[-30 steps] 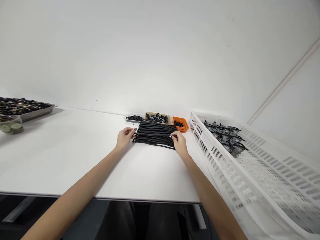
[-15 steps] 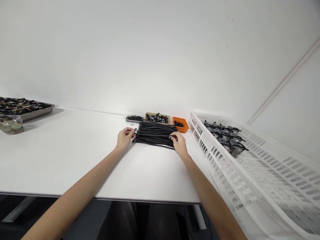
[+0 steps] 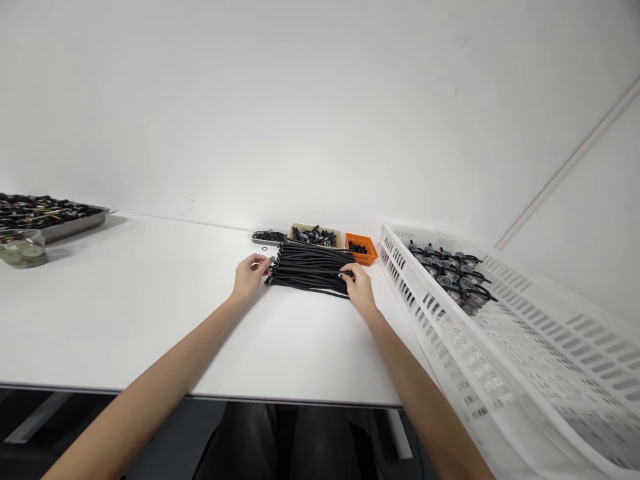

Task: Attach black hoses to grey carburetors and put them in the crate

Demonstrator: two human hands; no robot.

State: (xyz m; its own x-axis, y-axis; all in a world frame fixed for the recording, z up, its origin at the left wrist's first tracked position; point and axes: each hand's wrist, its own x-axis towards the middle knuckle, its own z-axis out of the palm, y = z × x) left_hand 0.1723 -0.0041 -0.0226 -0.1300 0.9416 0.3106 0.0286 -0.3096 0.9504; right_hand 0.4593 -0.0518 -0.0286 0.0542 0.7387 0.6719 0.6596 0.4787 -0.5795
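Observation:
Black tubes (image 3: 313, 268) lie side by side in a flat row on the white table, with small fittings along their left ends. At those left ends my left hand (image 3: 249, 275) is closed in a pinch on the end of a black tube. A small grey spot shows at its fingertips, too small to make out. Toward the right ends, my right hand (image 3: 359, 287) pinches a black tube between thumb and fingers. Both hands rest low over the row, and the fingers partly hide the tube ends.
Behind the tubes stand a clear tray (image 3: 257, 241) of black rings, a beige tray (image 3: 294, 227) of dark parts and an orange basket (image 3: 369, 259). One loose ring (image 3: 265, 249) lies nearby. A large white crate (image 3: 450, 320) flanks the right; a metal tray (image 3: 83, 225) and clear tub (image 3: 30, 257) sit left.

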